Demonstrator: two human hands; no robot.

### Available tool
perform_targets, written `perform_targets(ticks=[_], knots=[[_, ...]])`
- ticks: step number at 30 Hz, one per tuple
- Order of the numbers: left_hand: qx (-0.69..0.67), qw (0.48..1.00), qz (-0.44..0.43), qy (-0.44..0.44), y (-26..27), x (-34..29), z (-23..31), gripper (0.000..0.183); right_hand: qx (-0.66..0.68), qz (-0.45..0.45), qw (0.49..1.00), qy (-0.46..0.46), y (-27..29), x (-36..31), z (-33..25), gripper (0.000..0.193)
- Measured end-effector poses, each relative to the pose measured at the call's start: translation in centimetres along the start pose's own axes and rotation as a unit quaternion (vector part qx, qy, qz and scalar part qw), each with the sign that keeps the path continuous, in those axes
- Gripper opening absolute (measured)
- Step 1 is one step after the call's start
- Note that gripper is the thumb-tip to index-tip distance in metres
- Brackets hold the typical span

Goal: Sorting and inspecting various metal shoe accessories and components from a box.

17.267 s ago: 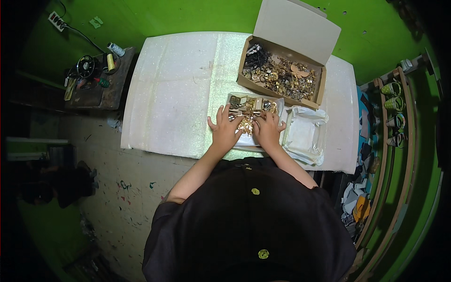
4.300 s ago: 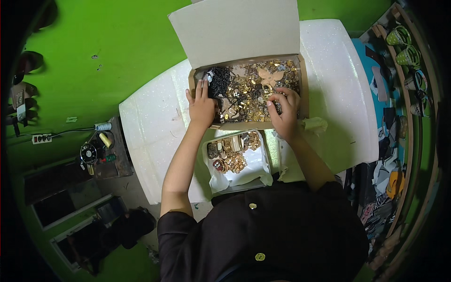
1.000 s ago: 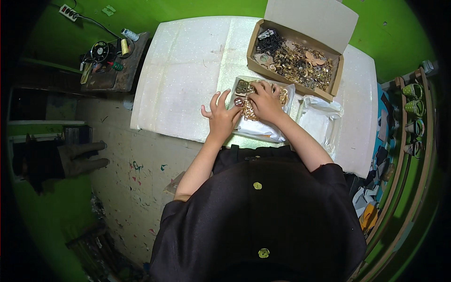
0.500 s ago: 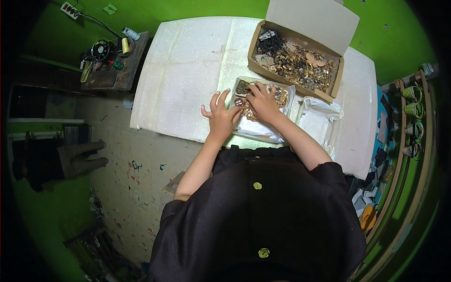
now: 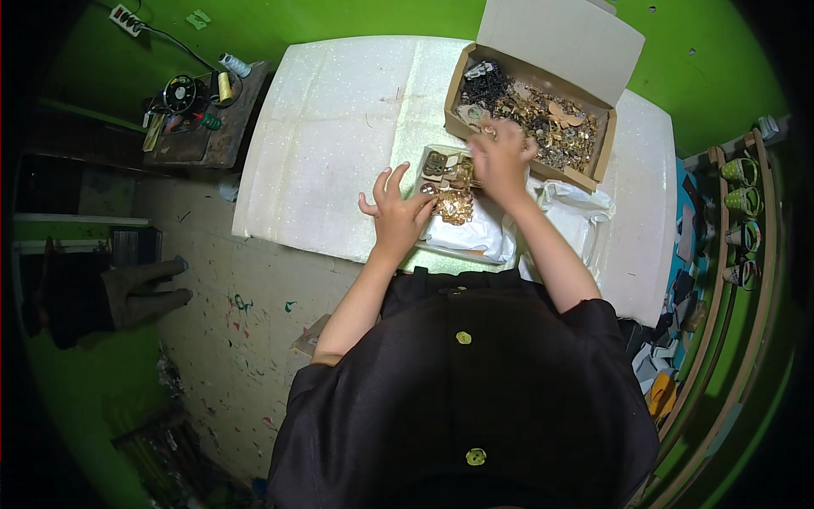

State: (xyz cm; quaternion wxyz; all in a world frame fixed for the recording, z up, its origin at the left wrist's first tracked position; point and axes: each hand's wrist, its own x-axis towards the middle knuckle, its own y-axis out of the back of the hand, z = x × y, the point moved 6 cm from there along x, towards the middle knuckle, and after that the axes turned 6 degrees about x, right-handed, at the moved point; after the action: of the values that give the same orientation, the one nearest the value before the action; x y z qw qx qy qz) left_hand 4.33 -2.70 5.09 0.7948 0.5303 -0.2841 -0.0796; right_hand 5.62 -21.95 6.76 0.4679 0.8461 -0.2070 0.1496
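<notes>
My left hand (image 5: 396,212) is at the left side of a shallow white-lined tray (image 5: 462,251). Its thumb and forefinger close on a small round reddish-brown ornament (image 5: 429,188), while the other fingers stick out. Inside the tray lie a heap of small gold-coloured metal pieces (image 5: 455,207) and a group of darker pieces (image 5: 435,164). My right hand (image 5: 506,161) hovers between the tray and the near side of a cardboard box (image 5: 604,153). Motion smears its fingers, so what they hold, if anything, does not show. The box contains mixed gold-coloured fittings (image 5: 564,140).
The box's lid (image 5: 564,42) stands raised at the back. Black pieces (image 5: 485,83) fill its left end. White wrapping (image 5: 572,216) lies right of the tray. A side table (image 5: 203,148) holds thread spools. Sandals (image 5: 742,199) hang on a right-hand rack. Someone (image 5: 110,293) is at far left.
My right hand has lifted from the tray and moved up and right towards the cardboard box, uncovering more gold pieces. My left hand stays nearly where it was, at the round ornament.
</notes>
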Motion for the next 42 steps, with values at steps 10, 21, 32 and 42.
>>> perform_targets(ticks=[10,21,32,42], knots=[[-0.061,0.996,0.056,0.041,3.1,1.6,0.7,0.010,0.017,0.191,0.975,-0.111,7.8,0.9,4.4,0.022],[-0.103,0.994,0.015,0.038,3.6,3.0,0.7,0.011,0.165,-0.108,0.980,-0.008,1.2,-5.0,-3.2,0.020],[-0.166,0.969,-0.170,0.069,0.6,1.7,0.7,0.018,0.058,-0.052,0.991,0.109,2.2,-5.3,-3.0,0.020],[-0.200,0.955,-0.176,0.132,-2.1,-1.6,0.7,0.022,0.103,-0.144,0.984,0.023,1.2,-7.8,-3.2,0.059]])
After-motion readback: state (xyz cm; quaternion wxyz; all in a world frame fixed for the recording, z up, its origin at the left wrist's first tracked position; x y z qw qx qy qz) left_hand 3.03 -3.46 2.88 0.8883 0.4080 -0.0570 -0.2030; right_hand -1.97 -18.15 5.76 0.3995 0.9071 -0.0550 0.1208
